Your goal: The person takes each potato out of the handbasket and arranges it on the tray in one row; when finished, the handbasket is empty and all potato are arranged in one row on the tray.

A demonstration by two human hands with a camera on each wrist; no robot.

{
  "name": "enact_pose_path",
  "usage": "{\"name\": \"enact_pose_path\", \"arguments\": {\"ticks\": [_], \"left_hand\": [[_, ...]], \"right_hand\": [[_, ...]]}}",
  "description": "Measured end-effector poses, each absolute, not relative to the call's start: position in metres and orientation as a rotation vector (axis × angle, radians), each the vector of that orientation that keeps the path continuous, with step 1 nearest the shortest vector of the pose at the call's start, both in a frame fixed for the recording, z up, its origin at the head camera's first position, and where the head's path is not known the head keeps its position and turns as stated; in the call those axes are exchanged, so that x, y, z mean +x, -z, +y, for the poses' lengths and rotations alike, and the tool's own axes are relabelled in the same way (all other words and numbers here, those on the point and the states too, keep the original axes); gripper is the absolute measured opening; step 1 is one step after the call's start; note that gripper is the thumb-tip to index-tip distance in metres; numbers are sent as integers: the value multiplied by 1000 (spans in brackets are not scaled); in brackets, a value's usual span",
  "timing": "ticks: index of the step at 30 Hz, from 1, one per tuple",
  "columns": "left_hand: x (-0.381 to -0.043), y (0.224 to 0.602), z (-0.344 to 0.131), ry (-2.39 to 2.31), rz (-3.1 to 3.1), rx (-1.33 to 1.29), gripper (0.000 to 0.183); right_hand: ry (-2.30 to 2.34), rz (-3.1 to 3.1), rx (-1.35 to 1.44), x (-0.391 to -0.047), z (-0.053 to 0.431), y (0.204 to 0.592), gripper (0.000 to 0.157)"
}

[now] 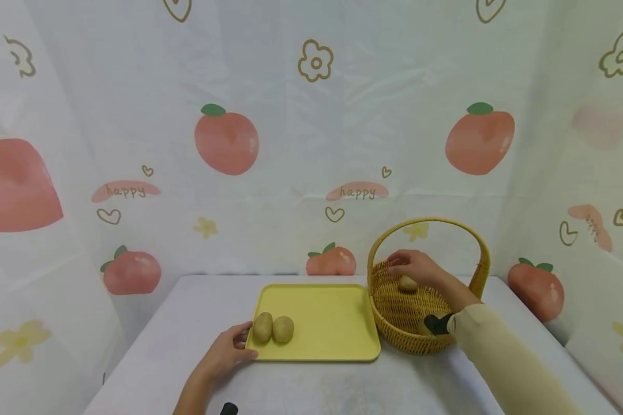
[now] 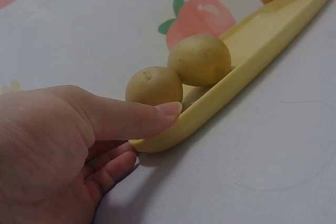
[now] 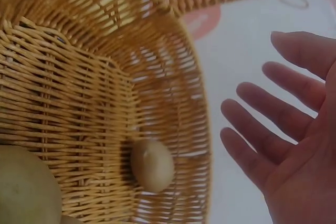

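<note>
Two potatoes lie side by side at the left end of a yellow tray (image 1: pixel 327 323), the left one (image 1: pixel 262 328) touching the right one (image 1: pixel 283 329). My left hand (image 1: pixel 225 351) holds the tray's left end, its thumb on the rim and the fingers around the edge in the left wrist view. Over the wicker basket (image 1: pixel 412 343), inside its handle, my right hand (image 1: pixel 417 268) hangs with fingers spread and nothing held. In the basket a potato (image 3: pixel 152 165) rests near the wall, and a larger potato (image 3: pixel 26 187) is partly cut off in the right wrist view.
The basket stands against the tray's right end, its tall arched handle (image 1: pixel 431 219) rising around my right forearm. A white-covered table (image 1: pixel 301 386) lies beneath. Behind it hangs a white curtain (image 1: pixel 280 230) printed with fruit and flowers.
</note>
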State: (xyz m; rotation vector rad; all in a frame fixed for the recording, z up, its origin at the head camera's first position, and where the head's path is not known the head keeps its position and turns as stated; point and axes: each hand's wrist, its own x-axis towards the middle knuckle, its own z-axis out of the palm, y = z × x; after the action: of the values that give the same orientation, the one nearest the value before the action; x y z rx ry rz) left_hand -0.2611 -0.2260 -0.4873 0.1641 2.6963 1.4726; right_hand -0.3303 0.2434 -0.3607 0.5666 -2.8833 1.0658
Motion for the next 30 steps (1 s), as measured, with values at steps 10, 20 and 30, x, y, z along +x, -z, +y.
{"name": "enact_pose_path", "arguments": {"ticks": [10, 20, 30], "left_hand": [[-261, 489, -228, -1489, 2684, 227, 78], [-258, 488, -227, -1505, 2674, 240, 78], [-258, 486, -226, -1486, 2708, 181, 77]], "right_hand": [[-1155, -2865, 331, -350, 257, 386, 43], [-973, -3001, 242, -356, 265, 410, 47], [-869, -3042, 219, -362, 266, 421, 40]]}}
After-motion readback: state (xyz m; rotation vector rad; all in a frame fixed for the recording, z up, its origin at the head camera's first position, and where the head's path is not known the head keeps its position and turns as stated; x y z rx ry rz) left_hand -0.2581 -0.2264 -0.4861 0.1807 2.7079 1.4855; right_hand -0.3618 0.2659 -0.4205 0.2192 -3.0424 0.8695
